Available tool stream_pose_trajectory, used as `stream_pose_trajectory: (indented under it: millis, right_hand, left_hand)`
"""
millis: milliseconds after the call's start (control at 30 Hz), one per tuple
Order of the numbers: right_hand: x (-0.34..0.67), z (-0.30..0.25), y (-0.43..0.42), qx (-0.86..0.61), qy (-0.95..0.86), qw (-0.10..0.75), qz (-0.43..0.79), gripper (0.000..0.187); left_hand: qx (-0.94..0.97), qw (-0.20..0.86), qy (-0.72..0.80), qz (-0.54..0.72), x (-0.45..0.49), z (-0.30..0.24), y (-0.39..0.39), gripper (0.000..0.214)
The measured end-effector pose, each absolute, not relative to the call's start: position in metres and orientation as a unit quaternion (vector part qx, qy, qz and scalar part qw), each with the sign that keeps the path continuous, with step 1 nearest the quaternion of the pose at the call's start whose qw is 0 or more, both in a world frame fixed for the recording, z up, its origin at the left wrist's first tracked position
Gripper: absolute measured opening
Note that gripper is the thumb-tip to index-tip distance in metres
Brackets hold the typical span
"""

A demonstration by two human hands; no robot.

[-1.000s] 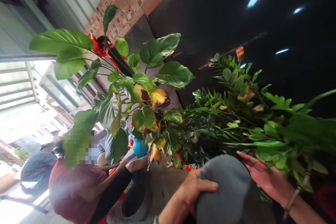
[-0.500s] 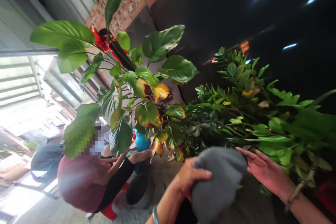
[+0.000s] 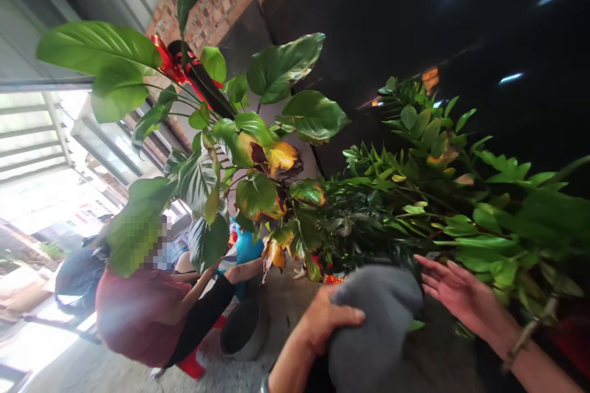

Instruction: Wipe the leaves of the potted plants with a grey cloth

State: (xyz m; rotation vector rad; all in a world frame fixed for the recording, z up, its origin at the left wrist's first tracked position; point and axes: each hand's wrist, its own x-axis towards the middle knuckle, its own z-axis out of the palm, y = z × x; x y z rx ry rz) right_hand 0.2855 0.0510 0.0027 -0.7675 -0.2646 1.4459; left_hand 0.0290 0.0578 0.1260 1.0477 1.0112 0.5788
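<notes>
Now the grip of the left hand (image 3: pixel 325 319) holds the grey cloth (image 3: pixel 373 328), while the right hand (image 3: pixel 461 296), wide and unloaded, is near the leaves (image 3: pixel 491 218). Held by one hand alone, the cloth could slip.

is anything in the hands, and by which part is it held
The left hand grips the grey cloth by its left edge, thumb across it; the right hand holds nothing.

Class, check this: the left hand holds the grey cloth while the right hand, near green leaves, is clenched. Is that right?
Not quite: the head view shows the right hand open, not clenched. It is near green leaves, and the left hand does hold the grey cloth.
</notes>
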Motion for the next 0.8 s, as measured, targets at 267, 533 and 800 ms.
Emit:
stream_pose_trajectory:
  millis: [267,533,800]
  right_hand:
    - [0.278,-0.019,0.057,-0.311,-0.145,0.679,0.649,0.028]
    - [0.285,-0.029,0.059,-0.308,-0.162,0.673,0.652,0.035]
    - [0.275,-0.021,0.058,-0.331,-0.125,0.691,0.630,0.030]
  left_hand:
    - [0.448,0.665,0.496,0.334,0.038,0.111,0.081,0.044]
    - [0.472,0.685,0.425,0.357,0.007,0.145,0.070,0.052]
    - [0.405,0.640,0.506,0.413,0.018,0.133,0.105,0.043]
